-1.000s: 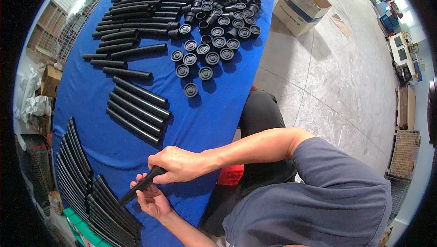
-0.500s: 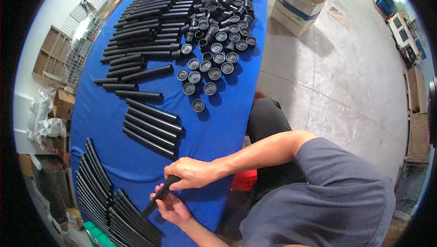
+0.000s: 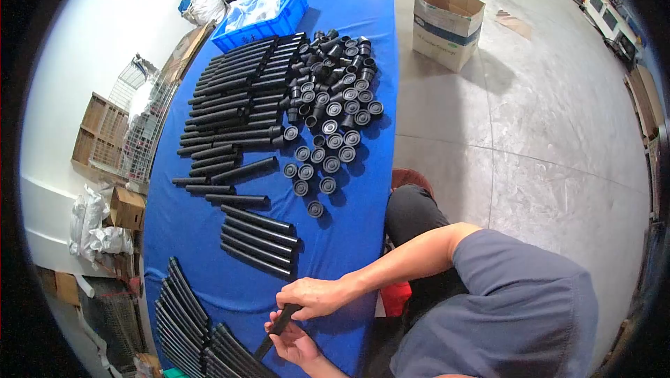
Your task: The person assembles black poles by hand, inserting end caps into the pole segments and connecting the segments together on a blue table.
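Observation:
My right hand point(image 3: 314, 298) is closed round the upper end of a black tube point(image 3: 283, 319). My left hand point(image 3: 296, 344) holds the same tube lower down from beneath, with its fingers curled round it. The tube slants down to the left, and its lower end lies over a group of slim black tubes point(image 3: 234, 353). Another fanned group of slim black tubes point(image 3: 180, 315) lies to the left. Just beyond my hands, several shiny black tubes point(image 3: 258, 242) lie side by side on the blue cloth point(image 3: 335, 252).
Farther up the table are stacked black tubes point(image 3: 234, 99) and a heap of round black caps point(image 3: 329, 127). A blue crate point(image 3: 293, 8) with plastic bags stands at the far end. An open cardboard box point(image 3: 447, 33) sits on the floor. Wire racks point(image 3: 143, 127) line the left side.
The camera view has tilted up, so the table's contents appear lower and more of the blue crate shows. Both hands keep hold of the tube with little change in grip.

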